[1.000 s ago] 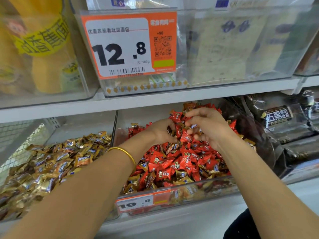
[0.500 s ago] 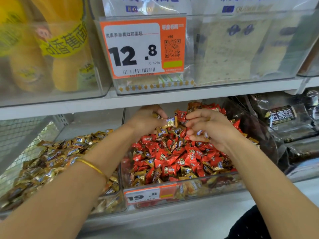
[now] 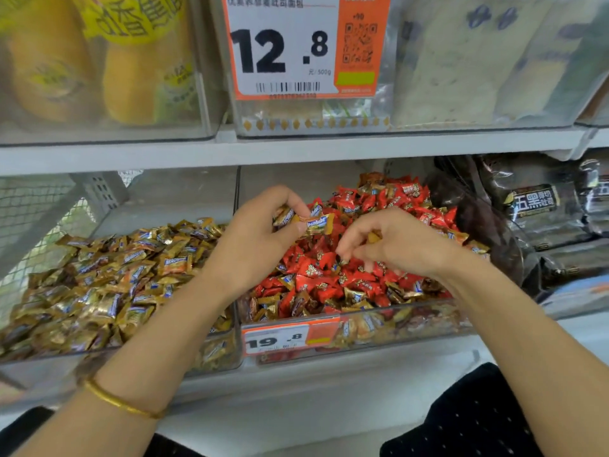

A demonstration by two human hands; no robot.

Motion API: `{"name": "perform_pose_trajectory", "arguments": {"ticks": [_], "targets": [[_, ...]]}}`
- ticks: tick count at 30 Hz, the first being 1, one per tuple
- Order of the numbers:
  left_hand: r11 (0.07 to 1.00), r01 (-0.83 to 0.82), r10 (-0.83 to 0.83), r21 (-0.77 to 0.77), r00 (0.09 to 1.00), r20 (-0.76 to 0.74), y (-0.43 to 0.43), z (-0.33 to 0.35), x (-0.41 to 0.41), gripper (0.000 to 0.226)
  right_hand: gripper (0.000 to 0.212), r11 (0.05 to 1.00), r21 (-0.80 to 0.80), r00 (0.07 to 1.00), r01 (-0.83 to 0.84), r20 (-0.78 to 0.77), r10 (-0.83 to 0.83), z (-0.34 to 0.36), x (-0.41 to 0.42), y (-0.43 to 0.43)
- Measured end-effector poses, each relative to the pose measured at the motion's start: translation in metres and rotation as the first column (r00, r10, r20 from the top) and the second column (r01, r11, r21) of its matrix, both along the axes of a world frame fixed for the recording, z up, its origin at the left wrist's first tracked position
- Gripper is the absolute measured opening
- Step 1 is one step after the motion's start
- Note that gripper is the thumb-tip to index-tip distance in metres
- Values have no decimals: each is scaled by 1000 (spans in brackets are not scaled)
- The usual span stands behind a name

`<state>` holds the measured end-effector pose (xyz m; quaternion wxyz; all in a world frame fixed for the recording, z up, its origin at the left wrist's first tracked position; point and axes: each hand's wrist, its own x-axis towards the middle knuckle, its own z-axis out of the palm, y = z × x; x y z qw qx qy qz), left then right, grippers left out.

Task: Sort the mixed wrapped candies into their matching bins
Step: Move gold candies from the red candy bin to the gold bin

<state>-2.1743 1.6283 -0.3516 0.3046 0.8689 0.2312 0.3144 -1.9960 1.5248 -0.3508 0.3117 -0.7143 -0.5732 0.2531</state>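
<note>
Progress: partial. Left bin holds gold candies only. Right bin holds red candies with many gold strays left, mostly near front wall.

Left hand: grip pinches picked gold candies above red pile, not yet over left bin.

Right hand: fingers curled into pile; grip content cannot tell.

Change: one second earlier, left hand dug low in pile; now raised, loaded.

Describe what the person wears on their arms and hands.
No sleeves or gloves are worn. The left hand has a thin gold bangle at its wrist. The right hand wears nothing at the wrist; no rings show on either.
</note>
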Motion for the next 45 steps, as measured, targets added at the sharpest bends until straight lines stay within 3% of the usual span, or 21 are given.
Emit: {"name": "perform_pose_trajectory", "arguments": {"ticks": [3, 6, 13, 18, 21, 25, 27, 32, 35, 39, 42, 45], "targets": [[1000, 3, -3, -21, 1000, 4, 1, -2, 0, 17, 14, 967, -224, 974, -123, 160, 161, -5, -2, -4], [999, -2, 3, -35, 1000, 12, 2, -2, 1, 15, 33, 911, -388, 922, -143, 282, 265, -15, -8, 3], [997, 8, -5, -76, 999, 34, -1, -2, 1, 8, 43, 830, -487, 905, -271, 164, 392, -12, -13, 11], [996, 2, 2, -88, 999, 48, -1, -1, -2, 10, 61, 790, -563, 809, -243, 331, 485, -26, -20, 26], [996, 1, 3, -90, 999, 49, -2, -1, -3, 9, 67, 744, -612, 845, -269, 221, 488, -25, -16, 26], [994, 14, -7, -109, 998, 64, 0, -2, -3, 11, 71, 715, -629, 807, -305, 228, 545, -30, -18, 29], [994, 15, -7, -113, 998, 68, 0, -2, -3, 12, 66, 733, -607, 835, -306, 199, 513, -36, -20, 33], [989, 7, 7, -145, 995, 100, 3, -2, -2, 15, 34, 860, -407, 852, -307, 285, 439, -43, -20, 31], [981, 10, 20, -196, 988, 153, 3, -1, -2, 16, 18, 918, -273, 922, -289, 180, 343, -37, -20, 28], [955, 5, 77, -296, 960, 268, 3, 2, -3, 17, 9, 982, -94, 976, -165, -160, 149, -19, -15, 24], [926, -5, 139, -376, 934, 330, 3, 5, -6, 17, 11, 1000, -22, 944, -18, -331, 9, -10, -9, 22], [902, -25, 192, -430, 917, 349, 3, 7, -12, 16, 14, 991, 1, 838, 132, -534, -111, -3, -9, 21]]}}
